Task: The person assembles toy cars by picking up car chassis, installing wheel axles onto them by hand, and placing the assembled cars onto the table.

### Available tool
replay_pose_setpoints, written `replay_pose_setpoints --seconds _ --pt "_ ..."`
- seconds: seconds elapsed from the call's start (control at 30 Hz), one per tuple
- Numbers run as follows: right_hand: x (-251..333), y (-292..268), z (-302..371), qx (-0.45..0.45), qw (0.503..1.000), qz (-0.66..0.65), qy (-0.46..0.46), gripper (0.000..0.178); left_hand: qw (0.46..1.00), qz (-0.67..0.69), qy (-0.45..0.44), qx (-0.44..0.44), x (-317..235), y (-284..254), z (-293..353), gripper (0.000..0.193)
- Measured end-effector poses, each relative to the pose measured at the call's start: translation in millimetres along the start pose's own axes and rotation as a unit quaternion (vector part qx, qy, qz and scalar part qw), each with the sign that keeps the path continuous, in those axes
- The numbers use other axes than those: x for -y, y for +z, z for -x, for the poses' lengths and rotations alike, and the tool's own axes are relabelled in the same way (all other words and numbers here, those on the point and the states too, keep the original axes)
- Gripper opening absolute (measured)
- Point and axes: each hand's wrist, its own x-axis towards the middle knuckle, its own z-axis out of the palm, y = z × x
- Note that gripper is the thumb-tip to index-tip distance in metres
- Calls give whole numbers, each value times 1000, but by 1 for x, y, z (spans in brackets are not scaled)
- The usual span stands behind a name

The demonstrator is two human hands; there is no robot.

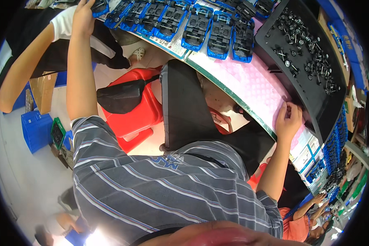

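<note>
My left hand [83,19] reaches to the upper left, its fingertips cut off by the picture's edge. Its fingers are closed at the side of a blue toy car body [100,7] with a black underside. More blue toy cars [194,29] lie wheels-side up in a row along the table. My right hand [289,119] rests on pink bubble wrap [252,86], against the near wall of a black tray [281,84]. Its fingers are curled with the thumb close to them; anything between them is hidden. Small wheel-and-axle pieces [301,39] lie scattered in the tray.
A red stool [137,119] stands below the table's green edge [229,98]. Another person's arm [26,78] is close on the left, near blue bins [36,130]. Farther along on the right are more blue parts [336,139] and a co-worker in orange [295,225].
</note>
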Motion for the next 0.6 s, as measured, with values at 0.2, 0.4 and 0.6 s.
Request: replay_pose_setpoints --seconds 0.2,0.4,0.6 --pt "-2 2 -1 -6 1000 8 -7 8 994 -104 -26 -17 9 -9 -27 40" --pt "1 1 -2 -6 1000 -4 -5 8 988 -148 -35 2 28 -9 -38 43" --pt "1 -1 1 -19 1000 -3 -17 8 980 -198 -27 18 41 10 -32 42"
